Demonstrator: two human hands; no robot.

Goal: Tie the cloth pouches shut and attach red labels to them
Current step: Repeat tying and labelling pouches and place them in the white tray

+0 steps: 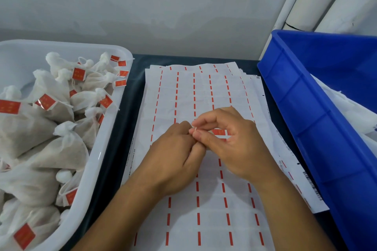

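My right hand [228, 142] hovers over the stack of label sheets [193, 91] in the middle of the table. Its thumb and forefinger pinch the small white edge of a red label [219, 132], which shows through the gap under its fingers. My left hand [173, 157] lies against the right one, with its fingers curled down out of sight, so whatever it holds is hidden. The top sheet is mostly bare, with only thin red strips left. Tied cloth pouches with red labels [61, 96] fill the white tub [106, 149] on the left. No pouch is in either hand.
A blue plastic crate [302, 112] stands on the right, with white cloth showing inside it. White pipes run up the wall at the back right. The sheets lie on a dark tabletop [122, 120] between tub and crate.
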